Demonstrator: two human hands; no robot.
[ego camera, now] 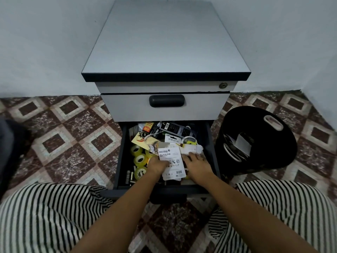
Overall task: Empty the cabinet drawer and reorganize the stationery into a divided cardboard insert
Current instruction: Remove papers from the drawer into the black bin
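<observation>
The drawer (121, 157) of the cabinet is pulled out and full of stationery; the divided cardboard insert is not in view. We judge that the emptying has only begun.

Along the left edge of the drawer lie the yellow tape rolls (140, 159), and in the front left corner some loose batteries (129, 177). They roll easily, so we should scoop them up last and together.

The left hand (156, 166) seems to pinch the left edge of the alkaline battery card (173, 168), which lies in the front middle of the drawer. Its fingertips are partly hidden, so we cannot be sure. A thin card bends, so we should lift it flat and slowly, because other packets overlap it.

Behind it, toward the back edge, lies the stapler set card (173, 140).

The right hand (197, 164) rests with spread fingers on a white packet (191, 149) near the right edge. It can hold the heap down while the card comes out.

A black bin (242, 115) stands on the floor to the right of the drawer.
</observation>
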